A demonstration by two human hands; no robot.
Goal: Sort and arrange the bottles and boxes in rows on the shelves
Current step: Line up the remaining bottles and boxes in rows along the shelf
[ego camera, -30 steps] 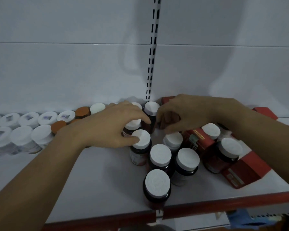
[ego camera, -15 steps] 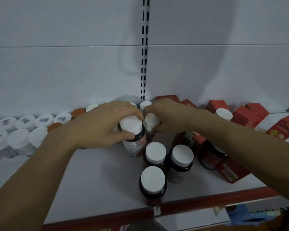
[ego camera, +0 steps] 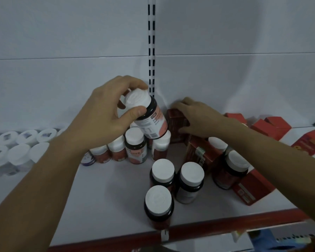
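My left hand (ego camera: 105, 117) grips a dark bottle with a white cap (ego camera: 149, 120) by its cap and holds it tilted in the air above the shelf. My right hand (ego camera: 196, 117) grips a dark red box (ego camera: 176, 124) standing against the back wall. Under the lifted bottle stands a small group of white-capped bottles (ego camera: 135, 148). Three more dark bottles (ego camera: 162, 179) stand closer to the shelf's front edge. Another red box (ego camera: 200, 157) and a bottle (ego camera: 233, 170) sit under my right forearm.
A row of white-capped jars (ego camera: 16, 146) fills the shelf's left side. Loose red boxes (ego camera: 269, 126) lie scattered at the right. The white shelf (ego camera: 107, 197) has a red front rail (ego camera: 225, 226). A slotted upright (ego camera: 151, 51) runs up the back wall.
My left hand has lifted a bottle off the shelf and tilted it. My right hand has let go of a bottle and moved right onto the red box by the wall.
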